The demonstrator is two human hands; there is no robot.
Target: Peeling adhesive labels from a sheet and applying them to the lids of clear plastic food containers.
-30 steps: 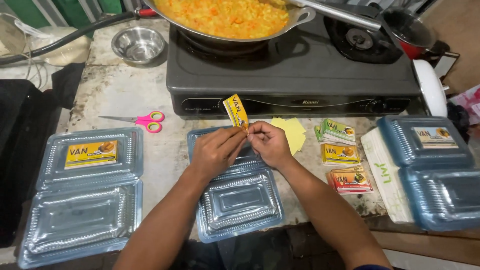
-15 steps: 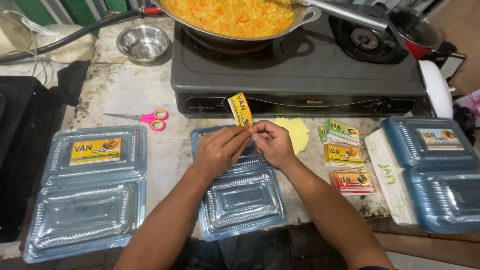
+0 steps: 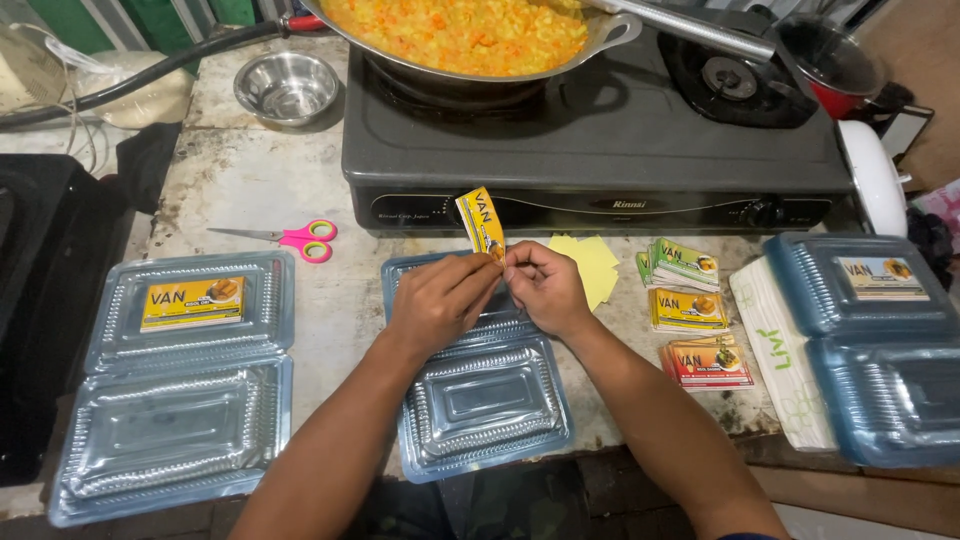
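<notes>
Yellow label sticker (image 3: 481, 222) is pinched upright between left hand (image 3: 437, 303) and right hand (image 3: 542, 287), fingertips meeting as if peeling it, just above the open clear container (image 3: 478, 400)

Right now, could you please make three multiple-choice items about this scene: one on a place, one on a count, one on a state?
1. Where do the pink scissors lie?
A. on the counter, left of the stove
B. inside the steel bowl
C. on the napkin pack

2. How many small piles of labels lie right of the hands?
A. one
B. three
C. six

3. In what state is the clear container under the hands?
A. shut
B. filled with food
C. open and empty

Answers: 1 A, they rest on the counter beside the stove. 2 B, three piles show there. 3 C, its lid is folded back while the left hand and right hand pinch a yellow sticker.
</notes>
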